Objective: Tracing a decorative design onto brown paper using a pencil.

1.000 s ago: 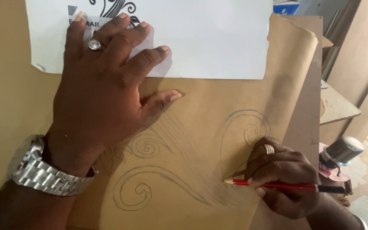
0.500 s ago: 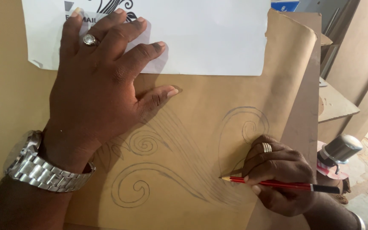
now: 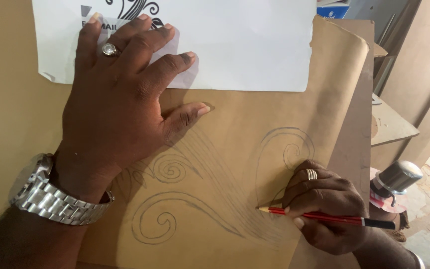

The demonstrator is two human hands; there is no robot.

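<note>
A sheet of brown paper (image 3: 255, 114) lies on a board and carries a pencil drawing of curls and sweeping lines (image 3: 195, 199). My left hand (image 3: 125, 104) lies flat with fingers spread, pressing down the brown paper and the lower edge of a white printed sheet (image 3: 245, 45). It wears a ring and a metal wristwatch (image 3: 51, 197). My right hand (image 3: 324, 204) holds a red pencil (image 3: 324, 217) with its tip touching the brown paper beside the drawn lines. That hand also wears a ring.
The brown board (image 3: 6, 124) under the paper ends at the right, past the paper's curled edge. Beyond it stand wooden boards (image 3: 414, 65) and a flat offcut (image 3: 391, 122). A tool with a round metal cap (image 3: 396, 179) sits low at the right.
The view has shifted a little. My right hand and the pencil have moved slightly left along the lines; my left hand stays pressed on the papers.
</note>
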